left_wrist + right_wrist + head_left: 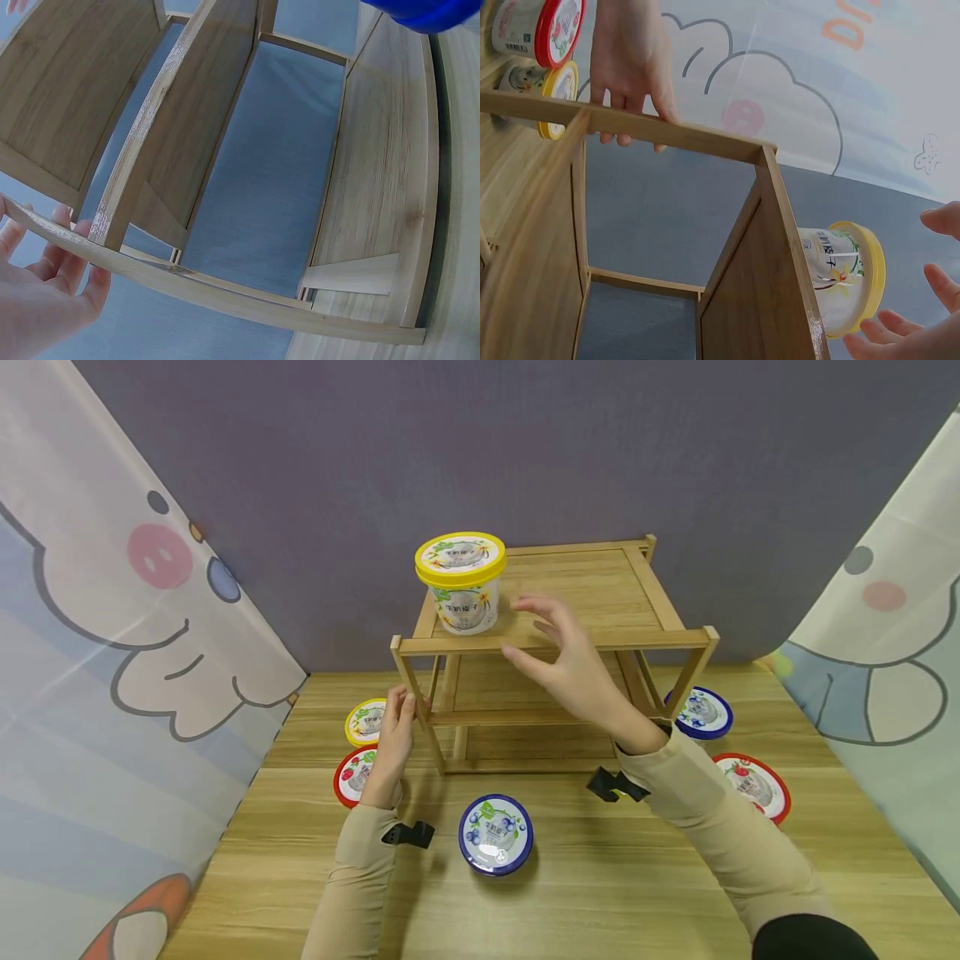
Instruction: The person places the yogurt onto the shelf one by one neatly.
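A three-tier wooden shelf (577, 643) stands at the middle of the table. On the left end of its top board sits a white tub with a yellow lid (461, 577), upright. Beside that tub my right hand (573, 672) hovers with thumb and fingers spread, and a gap shows between them in the head view. My left hand (393, 743) holds the shelf's left front post; in the left wrist view its fingers (67, 270) reach around the wood. A blue-lidded tub (496, 835) stands on the table in front of the shelf.
Left of the shelf are a yellow-lidded tub (365, 722) and a red-lidded tub (352, 775), partly behind my left hand and arm. To the right stand another blue-lidded tub (703, 713) and red-lidded tub (753, 785). A grey wall (562, 452) rises behind.
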A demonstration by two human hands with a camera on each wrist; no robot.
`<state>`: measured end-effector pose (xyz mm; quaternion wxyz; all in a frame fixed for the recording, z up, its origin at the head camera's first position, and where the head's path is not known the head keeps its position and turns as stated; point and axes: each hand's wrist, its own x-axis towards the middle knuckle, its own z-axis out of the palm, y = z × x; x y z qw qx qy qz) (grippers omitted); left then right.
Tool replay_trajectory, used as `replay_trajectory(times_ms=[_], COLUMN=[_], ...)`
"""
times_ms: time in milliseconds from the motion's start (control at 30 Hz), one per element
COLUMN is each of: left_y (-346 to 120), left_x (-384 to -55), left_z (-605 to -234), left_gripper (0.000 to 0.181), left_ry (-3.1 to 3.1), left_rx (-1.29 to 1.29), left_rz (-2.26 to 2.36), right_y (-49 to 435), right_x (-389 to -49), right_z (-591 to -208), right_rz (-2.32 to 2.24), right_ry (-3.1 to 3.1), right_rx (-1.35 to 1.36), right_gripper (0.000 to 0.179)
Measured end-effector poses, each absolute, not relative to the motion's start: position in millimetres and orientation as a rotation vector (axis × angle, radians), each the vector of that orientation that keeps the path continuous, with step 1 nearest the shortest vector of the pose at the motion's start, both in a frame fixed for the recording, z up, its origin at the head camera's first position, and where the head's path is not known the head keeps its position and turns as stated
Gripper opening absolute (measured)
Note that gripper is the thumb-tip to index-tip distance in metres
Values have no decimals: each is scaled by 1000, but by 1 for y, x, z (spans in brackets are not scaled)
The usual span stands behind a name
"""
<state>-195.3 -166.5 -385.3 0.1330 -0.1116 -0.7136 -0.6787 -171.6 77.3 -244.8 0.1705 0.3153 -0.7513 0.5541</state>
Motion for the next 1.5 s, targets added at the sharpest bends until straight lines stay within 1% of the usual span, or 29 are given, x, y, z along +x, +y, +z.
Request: replay_trajectory(times_ms=[500, 833, 1333, 1500], left_y=[-166, -166, -166, -166], left_x=[-195, -196, -196, -195], left_z=[-385, -384, -385, -385], left_gripper=[32, 30, 35, 32], left_ry=[-2072, -2065, -2072, -2075], left_rx=[-311, -324, -332, -329], left_rz=[-1967, -1961, -1963, -1962], right_y=[85, 88, 84, 81], right_x=[-142, -134, -125, -118], right_z=[-284, -318, -371, -390], right_rz=[1521, 1528, 1414, 1391], right_ry=[-2281, -2352, -2452, -2520], right_rx=[955, 970, 1025, 1031], right_gripper=[33, 27, 28, 29])
